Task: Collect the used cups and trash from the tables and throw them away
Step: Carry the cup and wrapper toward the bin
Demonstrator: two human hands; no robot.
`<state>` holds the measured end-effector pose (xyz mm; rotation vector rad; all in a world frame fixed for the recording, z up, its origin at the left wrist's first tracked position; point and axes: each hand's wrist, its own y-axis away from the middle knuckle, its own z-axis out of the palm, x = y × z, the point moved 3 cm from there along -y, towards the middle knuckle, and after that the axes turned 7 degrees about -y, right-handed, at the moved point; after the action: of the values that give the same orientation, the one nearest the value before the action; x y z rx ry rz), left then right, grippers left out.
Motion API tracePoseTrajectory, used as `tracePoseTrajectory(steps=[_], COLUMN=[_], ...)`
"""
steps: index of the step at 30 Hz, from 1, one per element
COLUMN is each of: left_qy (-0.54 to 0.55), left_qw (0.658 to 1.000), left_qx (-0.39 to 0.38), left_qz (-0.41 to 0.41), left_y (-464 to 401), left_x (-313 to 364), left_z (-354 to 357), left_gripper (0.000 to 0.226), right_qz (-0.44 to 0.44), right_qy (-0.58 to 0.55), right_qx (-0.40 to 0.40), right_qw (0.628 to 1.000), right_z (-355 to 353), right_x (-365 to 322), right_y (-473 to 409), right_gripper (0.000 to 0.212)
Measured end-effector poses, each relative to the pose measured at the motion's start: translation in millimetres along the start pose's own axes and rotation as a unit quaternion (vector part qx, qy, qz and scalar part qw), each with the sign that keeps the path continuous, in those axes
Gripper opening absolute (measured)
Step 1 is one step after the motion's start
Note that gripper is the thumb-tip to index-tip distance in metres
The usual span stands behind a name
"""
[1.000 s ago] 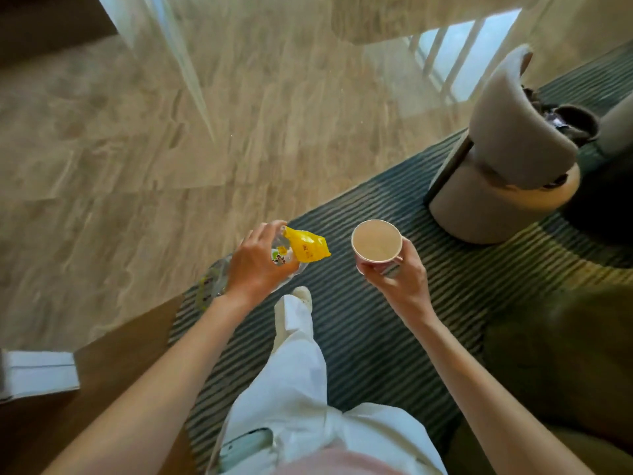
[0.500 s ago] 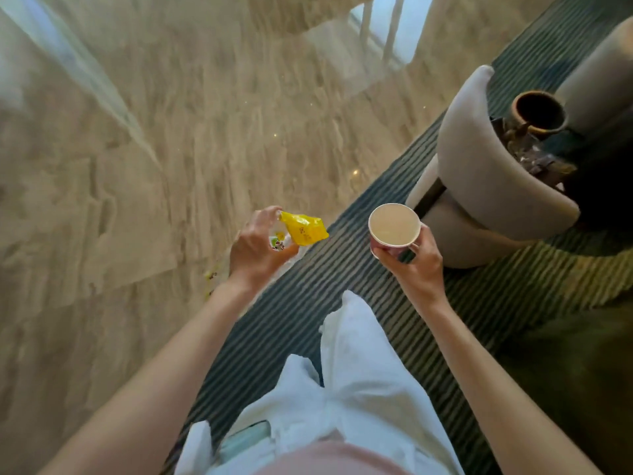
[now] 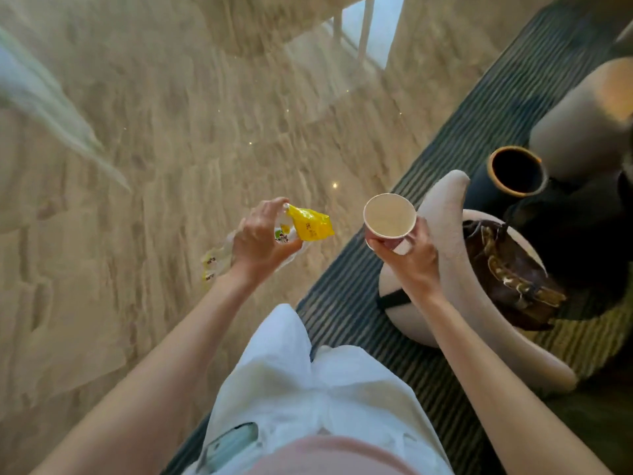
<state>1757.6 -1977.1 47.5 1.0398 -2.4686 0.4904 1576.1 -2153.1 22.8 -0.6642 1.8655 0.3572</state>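
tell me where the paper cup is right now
In the head view the paper cup sits right of centre, held upright in the right hand, just left of the curved beige chair and right of the yellow wrapper.

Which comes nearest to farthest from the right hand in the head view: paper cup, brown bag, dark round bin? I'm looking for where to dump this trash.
From the right hand:
1. Paper cup: in its grip, just above the fingers.
2. Brown bag: to its right, on the curved chair's seat.
3. Dark round bin: farther up and right, beyond the chair, on the striped carpet.
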Motion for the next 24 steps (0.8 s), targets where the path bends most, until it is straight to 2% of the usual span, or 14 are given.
tracePoseTrajectory(steps=[3, 8, 11, 14, 18, 24], left_qy=[0.011, 0.017, 0.031, 0.025, 0.040, 0.028], left_qw=[1.000, 0.997, 0.991, 0.978, 0.965, 0.936], left_qx=[-0.006, -0.024, -0.072, -0.129, -0.172, -0.218], left_qz=[0.006, 0.069, 0.105, 0.161, 0.195, 0.276], left_y=[-79.1, -229.8, -322.6, -407.0, -487.7, -592.7], left_x=[-1.1, -3.2, 10.9, 44.0, 98.1, 184.5], left_z=[21.6, 74.6, 109.3, 142.9, 191.1, 287.8], left_gripper=[0.053, 0.054, 0.057, 0.064, 0.067, 0.064], right_qz=[0.015, 0.043, 0.086, 0.121, 0.157, 0.182], right_qy=[-0.015, -0.023, -0.044, -0.080, -0.087, -0.093], right_qx=[0.020, 0.084, 0.134, 0.193, 0.248, 0.311], right_qw=[1.000, 0.995, 0.986, 0.970, 0.952, 0.928], right_z=[10.6, 23.9, 16.6, 0.9, -28.9, -90.6], right_x=[13.2, 45.1, 58.0, 65.1, 85.1, 147.4], right_y=[-72.9, -199.7, -264.8, -318.3, -375.4, -471.2], right_gripper=[0.067, 0.069, 0.066, 0.063, 0.062, 0.063])
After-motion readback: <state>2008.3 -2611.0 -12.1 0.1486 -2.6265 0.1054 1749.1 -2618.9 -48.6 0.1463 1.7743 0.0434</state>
